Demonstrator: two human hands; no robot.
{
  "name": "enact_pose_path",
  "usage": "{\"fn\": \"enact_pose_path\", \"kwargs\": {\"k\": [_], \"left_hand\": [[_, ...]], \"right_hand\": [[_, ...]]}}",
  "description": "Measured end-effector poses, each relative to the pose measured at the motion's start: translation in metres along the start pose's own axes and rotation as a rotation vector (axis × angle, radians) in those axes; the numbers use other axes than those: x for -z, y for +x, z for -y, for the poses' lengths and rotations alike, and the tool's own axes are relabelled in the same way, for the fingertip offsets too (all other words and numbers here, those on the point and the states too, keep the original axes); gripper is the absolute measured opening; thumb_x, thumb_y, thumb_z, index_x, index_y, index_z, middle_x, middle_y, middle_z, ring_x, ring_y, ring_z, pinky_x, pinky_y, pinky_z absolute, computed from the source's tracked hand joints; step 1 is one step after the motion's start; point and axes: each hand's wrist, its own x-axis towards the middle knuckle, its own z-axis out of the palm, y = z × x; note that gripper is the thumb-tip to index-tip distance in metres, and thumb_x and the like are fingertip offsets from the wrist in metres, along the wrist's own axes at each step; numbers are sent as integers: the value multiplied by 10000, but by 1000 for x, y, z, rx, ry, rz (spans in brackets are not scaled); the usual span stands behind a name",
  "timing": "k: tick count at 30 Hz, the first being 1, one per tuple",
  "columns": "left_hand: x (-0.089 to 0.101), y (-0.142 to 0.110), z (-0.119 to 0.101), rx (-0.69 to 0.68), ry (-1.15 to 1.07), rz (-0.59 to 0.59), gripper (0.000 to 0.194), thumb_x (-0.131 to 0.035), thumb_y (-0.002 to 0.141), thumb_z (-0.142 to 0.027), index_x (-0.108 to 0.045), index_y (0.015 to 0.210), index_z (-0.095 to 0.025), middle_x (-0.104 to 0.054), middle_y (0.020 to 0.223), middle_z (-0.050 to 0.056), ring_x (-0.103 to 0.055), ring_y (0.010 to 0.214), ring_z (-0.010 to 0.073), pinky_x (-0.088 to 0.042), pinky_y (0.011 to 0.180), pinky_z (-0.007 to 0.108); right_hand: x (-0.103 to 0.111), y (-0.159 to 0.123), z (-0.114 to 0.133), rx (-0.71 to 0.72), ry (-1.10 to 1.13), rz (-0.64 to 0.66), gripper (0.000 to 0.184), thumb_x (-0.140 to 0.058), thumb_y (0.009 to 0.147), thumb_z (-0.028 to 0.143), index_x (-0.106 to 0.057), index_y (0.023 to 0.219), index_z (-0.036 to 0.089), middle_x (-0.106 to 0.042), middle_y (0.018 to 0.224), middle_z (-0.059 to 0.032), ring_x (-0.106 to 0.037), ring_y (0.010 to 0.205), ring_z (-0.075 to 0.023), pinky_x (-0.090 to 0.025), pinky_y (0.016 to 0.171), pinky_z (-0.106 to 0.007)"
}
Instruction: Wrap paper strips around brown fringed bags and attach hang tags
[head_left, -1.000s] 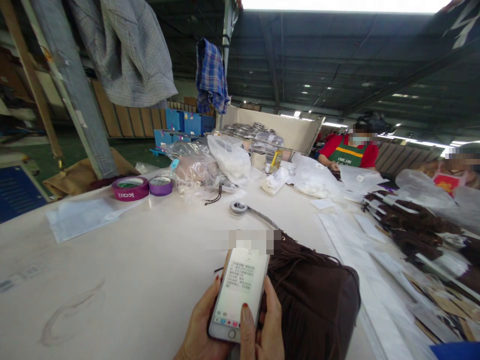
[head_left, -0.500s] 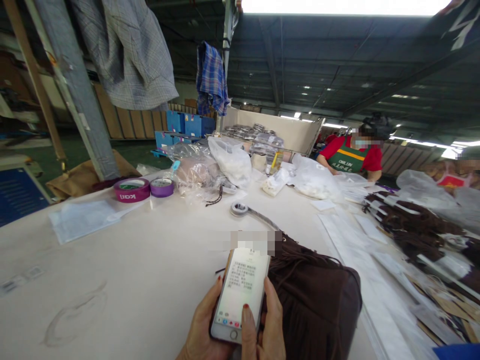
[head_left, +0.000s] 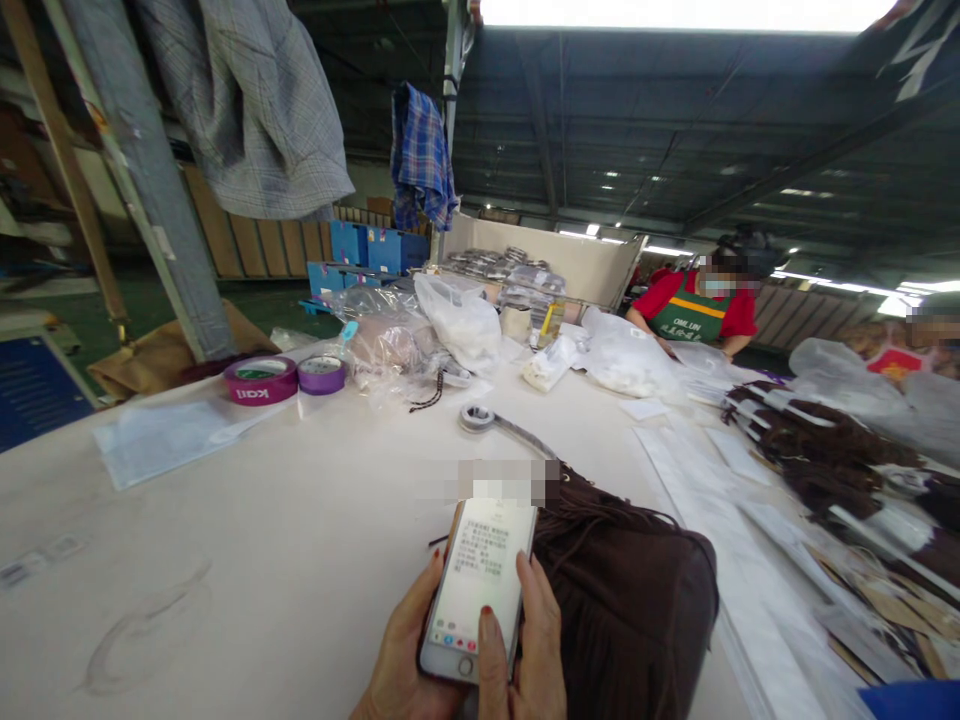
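A white smartphone (head_left: 480, 590) with a lit screen of text is held upright above the table's near edge. My left hand (head_left: 405, 640) wraps its left side and lower back. On the phone's right side my right hand (head_left: 529, 640) grips the edge, its thumb lying over the lower part of the screen. Right behind the phone lies a dark brown fringed bag (head_left: 637, 590), partly covered by my right hand. From its top a grey strap leads to a small roll of silvery tape (head_left: 476, 418).
Purple tape rolls (head_left: 261, 381) and a pale plastic sheet (head_left: 161, 440) lie at left. Clear and white plastic bags (head_left: 457, 320) line the back. More brown fringed pieces (head_left: 825, 440) are heaped at right. A co-worker in a green apron (head_left: 686, 310) stands across the table.
The view has shifted very slightly. Both hands keep the phone in the same place, and the co-worker leans a little lower.
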Motion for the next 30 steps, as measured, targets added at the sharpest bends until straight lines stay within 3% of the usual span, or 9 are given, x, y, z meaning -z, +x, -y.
{"fn": "enact_pose_path", "kwargs": {"k": [11,20,30], "left_hand": [[-4,-2,-1,-46,38,-68,333,-510,850,-275,-587,1122,-100,-684,980,104,-620,960,262,-450,930,392],[-5,-3,-2,-51,1,-137,416,-465,864,-228,-457,1252,-78,-663,1034,126,-601,1002,258,-457,925,388],[-5,-4,-2,-17,-16,-67,331,-490,854,-243,-583,1127,-80,-677,997,117,-583,1034,269,-443,946,387]], "right_hand": [[5,3,2,75,-40,19,391,-415,898,312,-456,1261,174,-432,1313,-143,-464,1171,-279,-493,865,-431],[7,4,3,105,-19,42,357,-437,889,276,-509,1228,187,-380,1354,-136,-458,1181,-283,-513,852,-428],[8,4,7,162,-96,73,341,-438,879,269,-563,1187,193,-193,1464,-130,-354,1253,-365,-448,896,-541]]}}
